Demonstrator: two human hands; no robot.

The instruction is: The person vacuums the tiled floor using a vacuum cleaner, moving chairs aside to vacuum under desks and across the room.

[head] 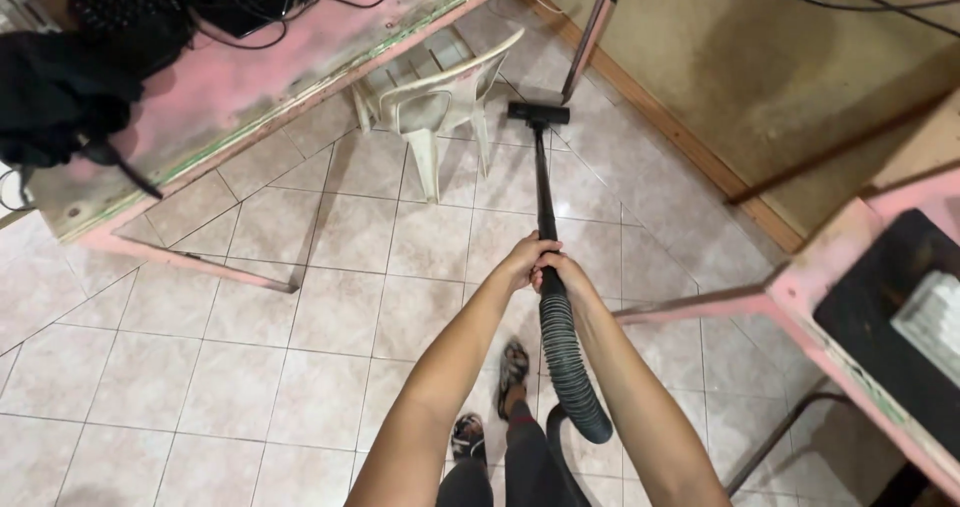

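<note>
At the far left a long pink-painted wooden worktop (240, 77) runs along the upper edge of the view, its paint worn and scuffed. On it lies a heap of black cloth or bag (60, 97) at the left end, and further right a tangle of black cables (250, 7) with dark equipment among them; what the equipment is cannot be told. No open container shows anywhere in view.

Right of the worktop's near leg stands a white plastic garden chair (440, 102), pushed partly under the worktop, just beside the nozzle's path. The floor (250, 317) is of pale beige glazed tiles with dark grout lines. At the right edge a second pink worktop (800, 297) on thin metal legs carries a black flat slab (880, 307) with a grey block on it.

The vacuum cleaner wand (543, 187) is a straight black tube ending in a flat black floor nozzle (538, 114), which rests on the tiles just right of the chair, near a slanted metal leg. Behind the hands the tube joins a ribbed dark-grey flexible hose (568, 357) that curves down between the person's legs.

The left hand (522, 260) and the right hand (562, 270) sit touching one another, each grip closed around the wand's upper end.
</note>
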